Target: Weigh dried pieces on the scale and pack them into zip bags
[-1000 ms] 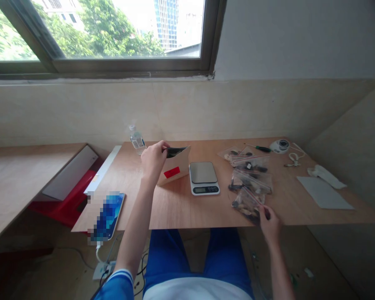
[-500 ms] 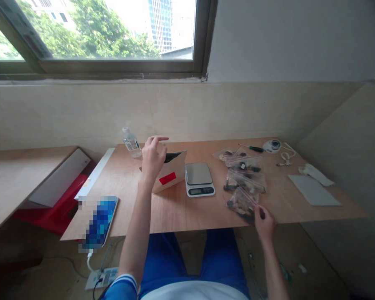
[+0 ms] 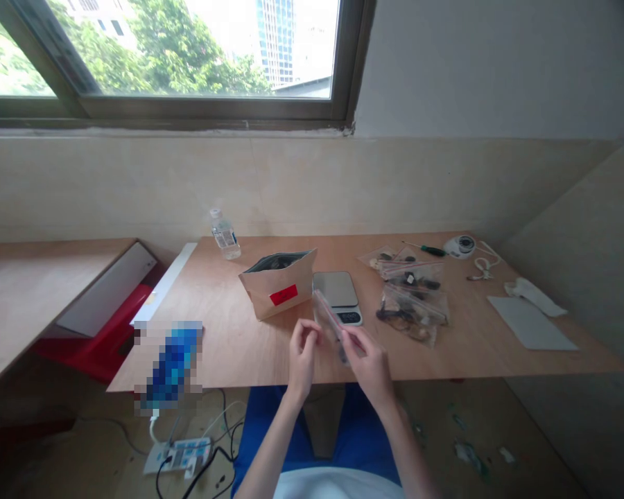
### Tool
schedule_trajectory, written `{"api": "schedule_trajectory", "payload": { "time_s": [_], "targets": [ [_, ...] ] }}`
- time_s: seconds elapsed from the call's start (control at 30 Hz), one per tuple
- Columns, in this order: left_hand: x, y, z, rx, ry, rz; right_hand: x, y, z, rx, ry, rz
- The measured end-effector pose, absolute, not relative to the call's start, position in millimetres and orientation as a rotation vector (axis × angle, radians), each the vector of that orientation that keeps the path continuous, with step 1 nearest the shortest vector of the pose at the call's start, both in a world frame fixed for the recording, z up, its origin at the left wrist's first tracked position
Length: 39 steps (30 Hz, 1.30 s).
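Both my hands hold up a small clear zip bag with a red seal strip, above the near edge of the wooden table. My left hand pinches its left end and my right hand grips its right end. Behind the bag stands a small digital scale. To the left of the scale an open brown paper pouch with a red label stands upright. Several more filled zip bags lie in a pile right of the scale.
A water bottle stands at the table's back left. A green screwdriver, a white round device with cord, and a grey sheet lie at the right. A phone rests at the left edge; a power strip lies on the floor.
My left hand left the paper pouch and came down to the front. My right hand lifted one zip bag off the pile and brought it left, where both hands now hold it.
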<state>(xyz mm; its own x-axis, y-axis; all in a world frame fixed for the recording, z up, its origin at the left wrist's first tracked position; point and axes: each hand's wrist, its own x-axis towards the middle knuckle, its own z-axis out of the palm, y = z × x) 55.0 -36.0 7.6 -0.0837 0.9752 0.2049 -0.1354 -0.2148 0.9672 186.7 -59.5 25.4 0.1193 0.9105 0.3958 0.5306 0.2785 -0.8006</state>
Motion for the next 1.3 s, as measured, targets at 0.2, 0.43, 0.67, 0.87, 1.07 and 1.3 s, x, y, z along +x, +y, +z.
{"api": "schedule_trajectory", "payload": {
  "time_s": [0.2, 0.43, 0.67, 0.87, 1.07, 1.3],
  "targets": [
    [57, -57, -19, 0.76, 0.92, 1.434, 150, -49, 23, -1.256, -1.689, 0.648],
    [34, -50, -36, 0.766, 1.116, 1.386, 144, -41, 17, -1.269, -1.865, 0.709],
    [30, -49, -35, 0.855, 1.156, 1.387, 151, -31, 10, -1.249, -1.991, 0.731],
    [32, -49, -19, 1.253, 1.307, 1.405, 155, -22, 19, -1.254, -2.004, 0.774],
    [37, -54, -5, 1.423, 1.382, 1.415, 165, -3, 26, -1.377, -1.594, 0.61],
    [36, -59, -20, 1.004, 0.965, 1.394, 192, 6, 63, -1.183, -1.376, 0.792]
  ]
}}
